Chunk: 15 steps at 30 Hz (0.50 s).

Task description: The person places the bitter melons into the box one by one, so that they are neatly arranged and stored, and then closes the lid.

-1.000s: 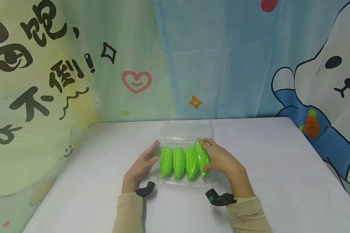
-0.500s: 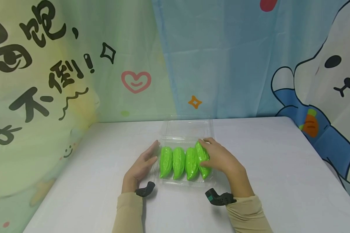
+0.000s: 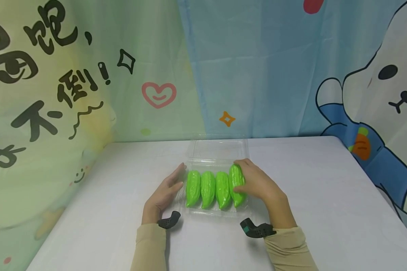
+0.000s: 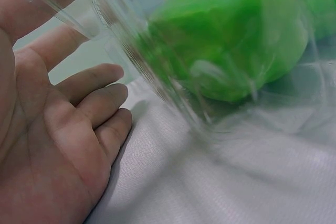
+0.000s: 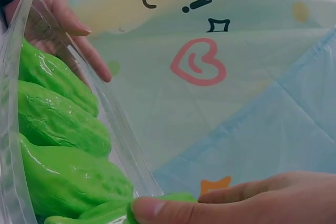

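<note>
A clear plastic box holds several glossy green bitter melons in a row, their pointed tips toward the person. At the right end of the row, my right hand grips the last bitter melon lengthwise, fingers at its far end and thumb on its near side. In the right wrist view the thumb presses on that bitter melon, which lies beside the others. My left hand stands by the box's left wall with fingers extended. The left wrist view shows its palm facing the clear wall; contact is hard to tell.
The box's clear lid is folded back toward the rear edge of the white table. A printed curtain hangs directly behind the table. Black wrist cameras sit on both wrists.
My right hand has shifted slightly right with the last bitter melon, which went from leaning against its neighbour to lying more upright in the row, parallel to it. The left hand stays put.
</note>
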Available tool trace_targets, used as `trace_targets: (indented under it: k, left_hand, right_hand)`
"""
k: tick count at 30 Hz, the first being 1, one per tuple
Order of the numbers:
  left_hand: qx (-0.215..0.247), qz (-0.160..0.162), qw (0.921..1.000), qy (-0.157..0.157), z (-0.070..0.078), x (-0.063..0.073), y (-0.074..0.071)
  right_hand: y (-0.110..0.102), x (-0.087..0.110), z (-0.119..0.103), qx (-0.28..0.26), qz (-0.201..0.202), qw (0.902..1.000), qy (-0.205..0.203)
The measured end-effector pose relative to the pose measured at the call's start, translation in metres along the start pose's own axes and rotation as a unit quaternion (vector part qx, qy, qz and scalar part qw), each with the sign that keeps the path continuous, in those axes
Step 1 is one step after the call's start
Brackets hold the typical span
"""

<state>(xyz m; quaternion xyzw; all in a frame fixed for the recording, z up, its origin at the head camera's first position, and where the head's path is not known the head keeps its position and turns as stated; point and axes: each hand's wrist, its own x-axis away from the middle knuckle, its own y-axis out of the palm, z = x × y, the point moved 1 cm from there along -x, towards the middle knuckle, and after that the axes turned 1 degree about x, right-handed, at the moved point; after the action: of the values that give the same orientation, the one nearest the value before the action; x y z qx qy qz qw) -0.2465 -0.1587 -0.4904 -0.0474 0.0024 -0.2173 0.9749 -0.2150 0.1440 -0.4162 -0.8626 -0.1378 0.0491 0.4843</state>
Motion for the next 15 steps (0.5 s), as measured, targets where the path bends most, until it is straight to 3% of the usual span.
trace_targets:
  k: [15]
  left_hand:
    - [0.002, 0.000, 1.0000, -0.005, 0.0014, 0.0005, 0.0007]
  right_hand:
    - [-0.0020, -0.0009, 0.0061, 0.021, -0.030, 0.9992, -0.015]
